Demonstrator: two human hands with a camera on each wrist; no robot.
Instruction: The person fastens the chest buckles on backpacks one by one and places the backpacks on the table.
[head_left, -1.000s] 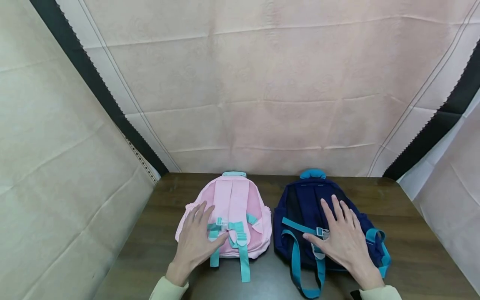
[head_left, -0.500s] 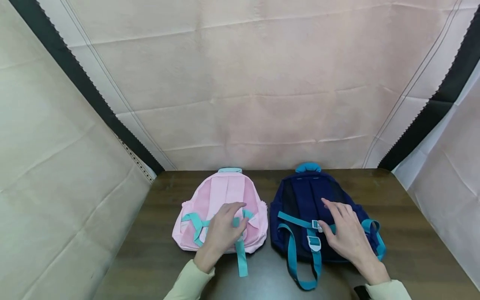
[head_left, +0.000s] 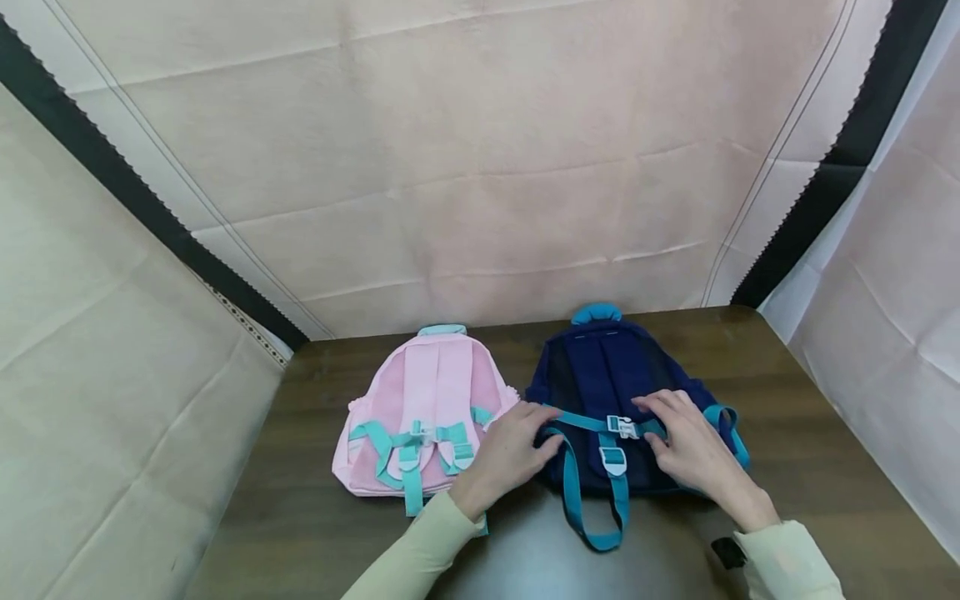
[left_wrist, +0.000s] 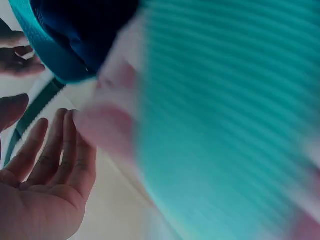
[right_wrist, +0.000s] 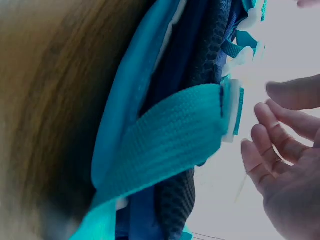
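Note:
Two small backpacks lie side by side, straps facing up. My left hand (head_left: 510, 454) hovers between them in the head view, over the right edge of the pink backpack (head_left: 393, 379) and beside the left edge of the navy backpack (head_left: 622, 350). Its fingers are relaxed and hold nothing in the left wrist view, where a teal strap (left_wrist: 225, 125) fills much of the frame. My right hand (head_left: 690, 442) is over the navy backpack's right half, just right of its white buckle (head_left: 623, 427). In the right wrist view its thumb and loosely bent fingers stand apart, clear of the blue strap (right_wrist: 165, 135).
Both backpacks sit on a dark wooden table (head_left: 300, 500). Pale fabric walls (head_left: 450, 167) with black edging (head_left: 135, 192) enclose the back and sides. A blue strap loop (head_left: 600, 542) of the navy backpack hangs toward the table's front.
My left hand has moved right, from the pink backpack across to the navy one's left edge. My right hand has stayed over the navy backpack, its fingers drawn in slightly. The head view has tilted.

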